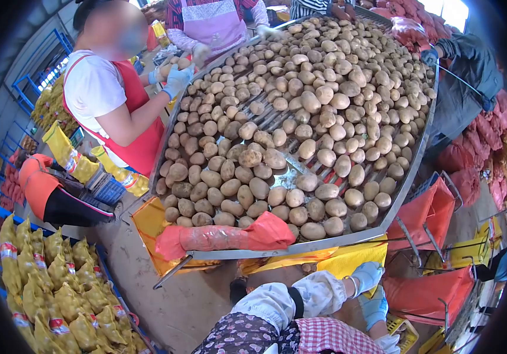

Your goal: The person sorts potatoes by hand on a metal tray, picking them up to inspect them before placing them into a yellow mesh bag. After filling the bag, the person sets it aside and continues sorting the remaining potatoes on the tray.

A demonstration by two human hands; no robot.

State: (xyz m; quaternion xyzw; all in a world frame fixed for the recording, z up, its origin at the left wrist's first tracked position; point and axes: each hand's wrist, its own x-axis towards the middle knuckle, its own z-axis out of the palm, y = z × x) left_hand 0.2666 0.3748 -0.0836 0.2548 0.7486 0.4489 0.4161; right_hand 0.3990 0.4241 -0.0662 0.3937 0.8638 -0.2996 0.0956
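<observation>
Both my hands wear light blue gloves, right of my body at the near edge of the sorting table. My left hand (367, 276) closes on the edge of a yellow mesh bag (348, 259) hanging below the table's metal rim. Just under it, my right hand (374, 308) is close to the bag's lower corner, its fingers mostly hidden. Many loose potatoes (250, 157) cover the slatted table (283, 252). A red cloth-wrapped pad (224, 238) lies along the rim on the left.
A person in a red apron (141, 100) holds potatoes at the left side. Other people stand at the far side and right. Red bag slings (424, 215) on metal frames hang at the right. Filled yellow bags (70, 301) are stacked at lower left, with red sacks (472, 141) behind the table.
</observation>
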